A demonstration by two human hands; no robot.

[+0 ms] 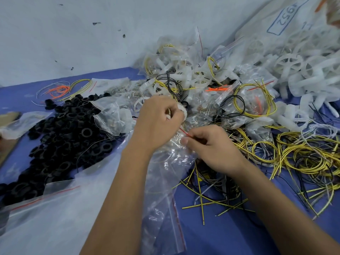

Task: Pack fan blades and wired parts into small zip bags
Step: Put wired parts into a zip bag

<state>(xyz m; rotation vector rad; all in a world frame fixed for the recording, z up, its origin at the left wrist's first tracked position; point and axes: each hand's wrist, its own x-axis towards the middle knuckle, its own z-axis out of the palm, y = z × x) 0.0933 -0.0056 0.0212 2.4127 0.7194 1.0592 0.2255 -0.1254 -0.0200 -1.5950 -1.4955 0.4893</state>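
Note:
My left hand [158, 122] is curled round a white fan blade part [182, 109] with a small metal piece, held just above the mouth of a small clear zip bag [176, 144]. My right hand [211, 146] pinches the red-striped rim of that bag between thumb and fingers. Several packed zip bags [244, 105] with yellow and black wires lie just behind the hands. Loose white fan blades [287, 65] are heaped at the far right.
A heap of black rings [60, 133] covers the left of the blue table [230, 232]. Empty zip bags [55, 214] lie at the near left. Loose yellow and black wires [294, 159] sprawl on the right. A white wall [73, 34] stands behind.

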